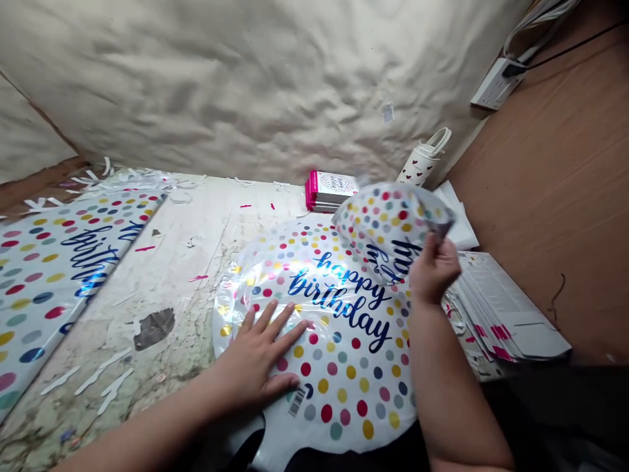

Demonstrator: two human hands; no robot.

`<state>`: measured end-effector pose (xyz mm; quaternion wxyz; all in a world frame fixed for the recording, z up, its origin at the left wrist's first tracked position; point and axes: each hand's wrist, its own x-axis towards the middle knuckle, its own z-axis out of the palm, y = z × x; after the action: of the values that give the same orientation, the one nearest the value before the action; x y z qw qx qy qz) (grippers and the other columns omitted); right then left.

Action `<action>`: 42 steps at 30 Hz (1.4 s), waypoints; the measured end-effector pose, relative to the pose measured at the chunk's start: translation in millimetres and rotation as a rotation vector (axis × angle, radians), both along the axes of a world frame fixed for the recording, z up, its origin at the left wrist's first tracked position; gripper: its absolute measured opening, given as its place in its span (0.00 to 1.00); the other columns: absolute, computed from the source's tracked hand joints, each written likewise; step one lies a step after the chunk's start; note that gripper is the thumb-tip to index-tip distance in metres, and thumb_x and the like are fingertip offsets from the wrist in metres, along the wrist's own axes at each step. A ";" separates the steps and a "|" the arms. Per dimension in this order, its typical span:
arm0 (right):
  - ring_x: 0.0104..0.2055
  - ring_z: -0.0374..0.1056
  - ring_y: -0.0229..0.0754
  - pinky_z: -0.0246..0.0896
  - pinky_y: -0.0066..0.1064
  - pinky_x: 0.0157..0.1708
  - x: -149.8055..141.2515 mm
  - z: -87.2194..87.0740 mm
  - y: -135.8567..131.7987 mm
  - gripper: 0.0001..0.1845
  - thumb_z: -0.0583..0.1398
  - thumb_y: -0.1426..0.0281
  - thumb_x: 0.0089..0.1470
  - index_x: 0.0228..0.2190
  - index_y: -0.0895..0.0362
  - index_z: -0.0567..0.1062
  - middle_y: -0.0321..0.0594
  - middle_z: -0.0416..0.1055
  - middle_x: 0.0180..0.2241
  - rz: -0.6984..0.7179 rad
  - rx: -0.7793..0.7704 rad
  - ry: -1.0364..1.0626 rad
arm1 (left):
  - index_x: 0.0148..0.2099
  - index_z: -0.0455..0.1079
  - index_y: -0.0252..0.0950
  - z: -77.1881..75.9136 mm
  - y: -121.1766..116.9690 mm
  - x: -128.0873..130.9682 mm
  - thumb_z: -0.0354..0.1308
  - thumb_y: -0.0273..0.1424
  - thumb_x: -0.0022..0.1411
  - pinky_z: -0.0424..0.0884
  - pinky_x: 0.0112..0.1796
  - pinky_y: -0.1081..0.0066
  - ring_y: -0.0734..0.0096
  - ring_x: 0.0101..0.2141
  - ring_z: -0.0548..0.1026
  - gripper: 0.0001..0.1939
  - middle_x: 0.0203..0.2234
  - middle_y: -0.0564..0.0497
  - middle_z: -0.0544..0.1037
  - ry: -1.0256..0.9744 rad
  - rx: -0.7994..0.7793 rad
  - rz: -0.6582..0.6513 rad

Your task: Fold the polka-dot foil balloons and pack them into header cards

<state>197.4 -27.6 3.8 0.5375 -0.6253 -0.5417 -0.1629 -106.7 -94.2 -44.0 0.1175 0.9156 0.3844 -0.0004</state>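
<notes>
Foil birthday balloon point(351, 354) lies flat on the desk point(191, 210) under the left hand point(258, 357), its fingers point(268, 321) spread open on the foil. The right hand point(435, 269) raises a curled polka-dot foil piece point(388, 223) (same balloon or another, hard to tell), fingers point(432, 246) closed on its edge.

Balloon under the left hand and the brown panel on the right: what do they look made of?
The balloon looks like thin plastic film, probably foil-type Mylar: its surface is glossy, with bright glare across the lettering and crinkles near the edge. The brown panel looks like wood or wood-grain laminate, with a matte finish and faint grain lines; the look leaves open which.
</notes>
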 end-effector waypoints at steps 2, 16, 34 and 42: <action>0.32 0.71 0.47 0.65 0.36 0.31 17.2 4.0 -14.9 0.17 0.49 0.67 0.60 0.35 0.62 0.73 0.48 0.74 0.29 -0.125 0.141 -0.073 | 0.61 0.57 0.47 8.0 8.0 -1.0 0.45 0.52 0.59 0.53 0.53 0.44 0.43 0.58 0.54 0.30 0.60 0.46 0.57 -0.077 0.004 0.072; 0.47 0.69 0.44 0.66 0.36 0.47 -57.6 -60.5 -101.3 0.13 0.54 0.75 0.57 0.42 0.63 0.73 0.46 0.74 0.43 0.919 -0.170 -0.769 | 0.61 0.54 0.32 17.9 67.6 81.4 0.42 0.33 0.65 0.52 0.57 0.55 0.57 0.60 0.52 0.24 0.60 0.42 0.58 -0.226 0.197 -0.199; 0.24 0.63 0.39 0.58 0.30 0.25 14.0 -59.6 -55.7 0.16 0.49 0.78 0.56 0.26 0.58 0.74 0.40 0.69 0.21 0.455 -0.460 -0.785 | 0.66 0.40 0.37 -9.1 99.1 95.9 0.31 0.51 0.64 0.44 0.56 0.48 0.52 0.62 0.41 0.35 0.64 0.44 0.42 0.048 0.122 -0.072; 0.62 0.45 0.58 0.46 0.56 0.53 12.0 -49.5 -87.0 0.30 0.55 0.83 0.49 0.52 0.47 0.66 0.47 0.51 0.61 0.416 -0.662 -0.735 | 0.66 0.41 0.41 -10.9 92.9 100.2 0.33 0.52 0.63 0.43 0.54 0.43 0.46 0.62 0.39 0.34 0.64 0.42 0.43 0.046 0.123 0.015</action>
<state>209.5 -114.6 -45.6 0.1076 -0.5427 -0.8290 -0.0816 -6.4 -1.3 -54.8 0.0521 0.9181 0.3930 0.0032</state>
